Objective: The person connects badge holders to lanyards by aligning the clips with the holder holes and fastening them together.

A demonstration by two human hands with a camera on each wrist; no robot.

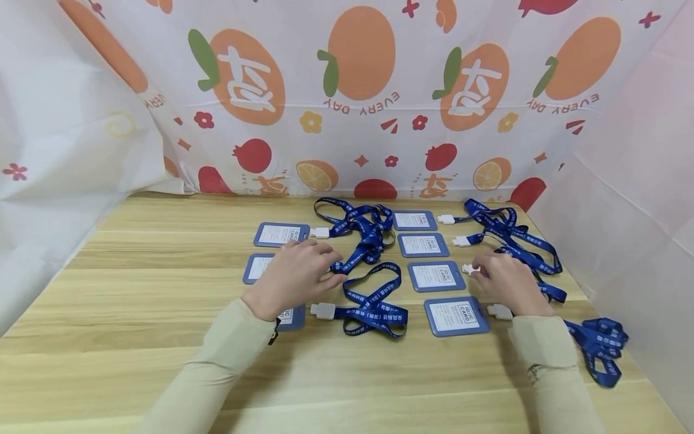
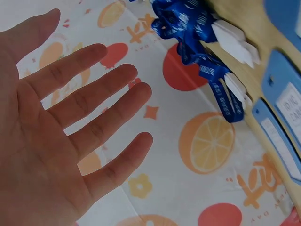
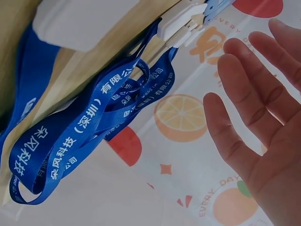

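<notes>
My left hand (image 1: 298, 276) is above the left column of blue ID card holders, partly covering the middle card holder (image 1: 257, 269) and the near card holder (image 1: 294, 317). In the left wrist view, that hand (image 2: 70, 122) has its fingers straight and spread, holding nothing. A blue lanyard (image 1: 374, 310) with a white clip (image 1: 323, 311) lies to its right. On the other side, my right hand (image 1: 512, 280) is over the right-hand lanyards, fingertips near a white clip (image 1: 468, 270). The right wrist view shows its fingers (image 3: 249, 101) extended, apart from the blue lanyard (image 3: 89, 113).
Further left-column items are a far card holder (image 1: 281, 234) and a tangled lanyard pile (image 1: 368, 232). Several card holders (image 1: 437, 276) form the right column, with lanyards (image 1: 515, 235) beside them. One bunched lanyard (image 1: 602, 346) lies near the table's right edge. A fruit-print cloth (image 1: 358, 138) hangs behind the wooden table (image 1: 135, 319).
</notes>
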